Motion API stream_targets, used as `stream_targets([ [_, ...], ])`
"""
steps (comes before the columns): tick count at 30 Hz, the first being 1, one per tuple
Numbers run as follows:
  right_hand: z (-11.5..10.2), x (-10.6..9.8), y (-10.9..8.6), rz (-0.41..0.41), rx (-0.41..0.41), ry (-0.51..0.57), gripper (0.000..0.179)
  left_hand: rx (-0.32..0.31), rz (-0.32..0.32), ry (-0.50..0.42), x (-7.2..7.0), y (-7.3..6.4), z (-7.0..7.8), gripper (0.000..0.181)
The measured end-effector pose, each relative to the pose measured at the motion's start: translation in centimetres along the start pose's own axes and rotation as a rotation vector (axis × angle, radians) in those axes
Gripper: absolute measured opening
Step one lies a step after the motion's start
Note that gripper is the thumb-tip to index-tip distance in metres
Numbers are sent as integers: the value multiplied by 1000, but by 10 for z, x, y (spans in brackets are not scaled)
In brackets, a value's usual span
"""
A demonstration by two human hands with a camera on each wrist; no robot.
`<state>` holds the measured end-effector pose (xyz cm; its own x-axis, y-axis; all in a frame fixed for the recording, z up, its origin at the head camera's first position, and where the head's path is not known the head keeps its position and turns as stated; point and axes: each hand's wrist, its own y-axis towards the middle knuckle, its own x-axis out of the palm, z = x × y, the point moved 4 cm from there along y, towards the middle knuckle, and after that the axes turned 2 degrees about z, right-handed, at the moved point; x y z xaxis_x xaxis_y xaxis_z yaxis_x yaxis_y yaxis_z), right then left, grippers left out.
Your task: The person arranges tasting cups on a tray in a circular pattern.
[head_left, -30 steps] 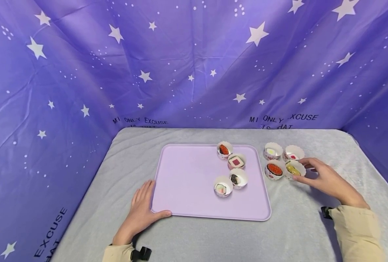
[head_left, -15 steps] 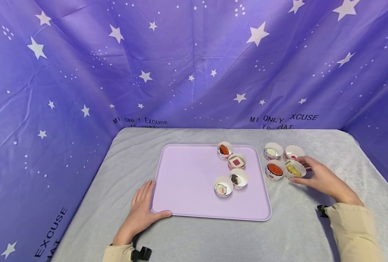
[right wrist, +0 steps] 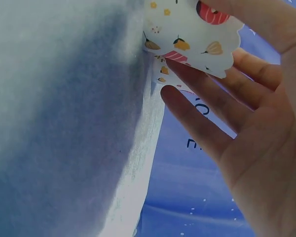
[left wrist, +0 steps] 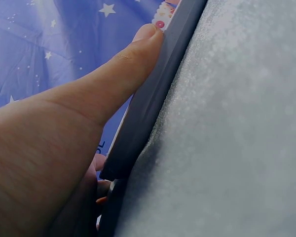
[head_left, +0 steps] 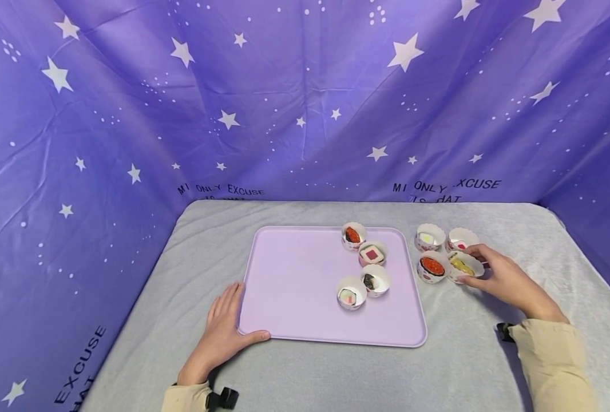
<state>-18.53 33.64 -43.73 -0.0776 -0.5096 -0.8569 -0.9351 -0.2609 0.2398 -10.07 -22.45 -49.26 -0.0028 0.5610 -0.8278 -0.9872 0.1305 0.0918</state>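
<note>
At the near left corner of the lilac tray (head_left: 294,286), my left hand (head_left: 220,335) rests with fingers straight along the side edge. Its thumb (left wrist: 133,59) lies against the front rim in the left wrist view. Off the tray to the right, my right hand (head_left: 506,280) pinches a patterned paper cup (head_left: 464,268) between thumb and fingers. A yellow-topped sushi piece (head_left: 462,264) sits in that cup. In the right wrist view the cup's printed wall (right wrist: 192,39) shows between the thumb and fingers, and it appears to stand on the cloth in the head view.
Touching or close to the held cup are a cup with orange-red roe sushi (head_left: 432,267), a cup with a pale yellow-centred piece (head_left: 430,237) and one with a red-centred piece (head_left: 461,240). Several sushi cups (head_left: 351,293) stand on the tray's right half. Starry purple cloth (head_left: 305,103) hangs behind.
My right hand has shifted slightly left, and the rim of the cup in its fingers looks wider and more bent. The left hand and tray have stayed put.
</note>
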Motion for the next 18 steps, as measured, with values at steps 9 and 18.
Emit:
stream_targets([
  [9, -1, -5, -5, 24, -23, 8, 53, 7, 4, 9, 0, 1, 0, 124],
  [18, -11, -17, -8, 57, -42, -7, 59, 15, 11, 8, 0, 1, 0, 124],
])
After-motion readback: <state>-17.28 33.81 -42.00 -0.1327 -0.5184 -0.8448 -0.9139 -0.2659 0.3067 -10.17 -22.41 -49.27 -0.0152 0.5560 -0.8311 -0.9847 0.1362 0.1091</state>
